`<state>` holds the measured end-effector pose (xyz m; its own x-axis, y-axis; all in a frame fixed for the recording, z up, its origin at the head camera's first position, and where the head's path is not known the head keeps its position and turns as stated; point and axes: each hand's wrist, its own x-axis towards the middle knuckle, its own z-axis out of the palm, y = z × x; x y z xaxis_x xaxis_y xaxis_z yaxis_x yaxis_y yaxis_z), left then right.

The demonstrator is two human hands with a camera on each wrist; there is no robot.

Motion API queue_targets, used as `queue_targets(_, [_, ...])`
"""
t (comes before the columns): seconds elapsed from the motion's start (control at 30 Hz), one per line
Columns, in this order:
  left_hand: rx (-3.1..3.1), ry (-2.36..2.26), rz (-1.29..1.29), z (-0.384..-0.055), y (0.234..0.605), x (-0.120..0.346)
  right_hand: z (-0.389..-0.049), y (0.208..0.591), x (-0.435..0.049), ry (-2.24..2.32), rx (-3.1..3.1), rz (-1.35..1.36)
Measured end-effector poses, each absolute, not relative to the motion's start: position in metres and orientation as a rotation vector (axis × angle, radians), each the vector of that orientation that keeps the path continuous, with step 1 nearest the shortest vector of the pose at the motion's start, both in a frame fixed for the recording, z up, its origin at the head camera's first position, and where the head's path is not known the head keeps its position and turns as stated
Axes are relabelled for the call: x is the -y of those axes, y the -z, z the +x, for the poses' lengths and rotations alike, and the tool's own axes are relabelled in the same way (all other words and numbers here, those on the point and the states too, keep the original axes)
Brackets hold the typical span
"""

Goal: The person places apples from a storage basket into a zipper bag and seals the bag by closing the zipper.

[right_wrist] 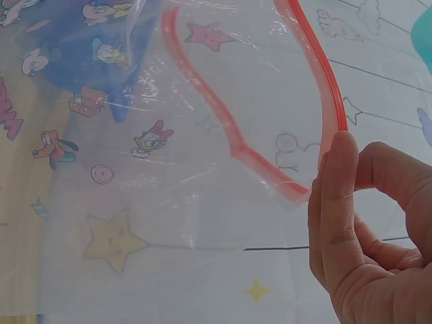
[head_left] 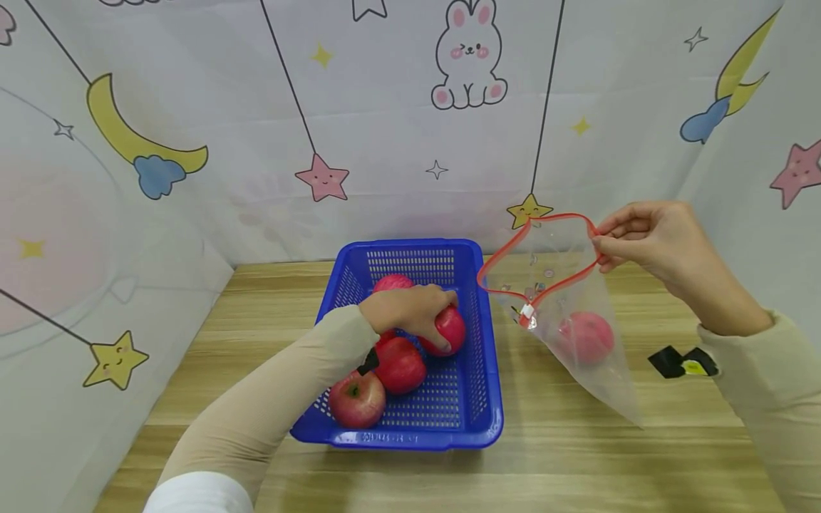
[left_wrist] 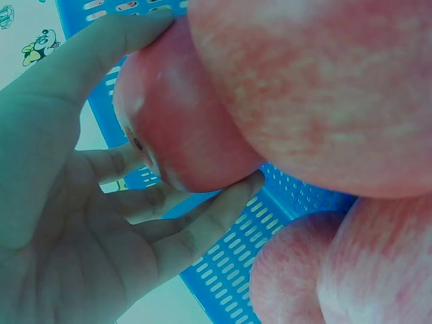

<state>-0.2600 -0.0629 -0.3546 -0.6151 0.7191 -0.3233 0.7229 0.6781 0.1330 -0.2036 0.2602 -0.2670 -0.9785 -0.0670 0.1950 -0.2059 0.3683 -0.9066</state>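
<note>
Your left fingers (left_wrist: pixel 209 226) are gripping an apple (left_wrist: pixel 189 115); your right fingers (right_wrist: pixel 339 202) are pinching the bag (head_left: pixel 612 385) by its rim (right_wrist: pixel 331 88) and should be holding it wide-mouthed beside them.

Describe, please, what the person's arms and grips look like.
The left grip and right grip are bare, with no gloves or rings visible. The left sleeve is beige, with white fabric at its upper end; the right sleeve is beige too. A small black piece shows beside the left sleeve; an angular black one, bearing a yellow patch, beside the right.
</note>
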Motion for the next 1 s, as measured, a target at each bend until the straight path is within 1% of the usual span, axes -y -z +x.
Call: queue_targets(1.0, [-2.568, 0.003, 1.088, -0.258, 0.344, 0.066, -0.206, 0.268, -0.258, -1.655, 2.513, 0.245])
